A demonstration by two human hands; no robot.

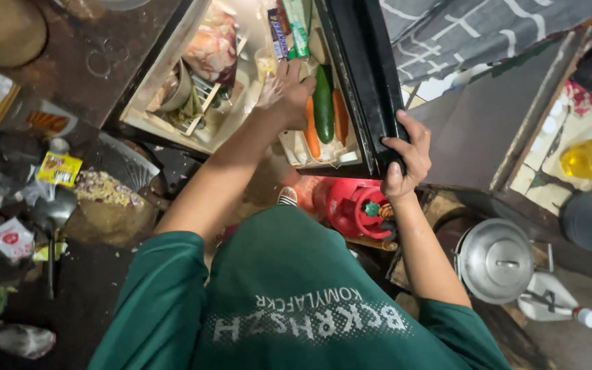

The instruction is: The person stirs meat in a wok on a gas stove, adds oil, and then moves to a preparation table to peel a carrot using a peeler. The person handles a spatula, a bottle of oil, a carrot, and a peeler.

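Your left hand [284, 92] lies spread and unclenched on the fridge door shelf [323, 152], fingertips touching the cucumber [323, 103]: dark green, long, smooth, standing upright in the shelf. An orange carrot [311, 130] sits left of the cucumber, another carrot [340, 115] right of it. Your right hand [405, 161] grips the black fridge door edge [368, 68], right of the cucumber. A red gas cylinder [351, 205] sits below the shelf.

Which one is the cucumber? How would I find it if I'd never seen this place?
Find the open fridge door that the right hand holds by its edge. Look at the white shelf on its inside, where the left hand reaches. The cucumber stands there, long and dark green, between two orange carrots.
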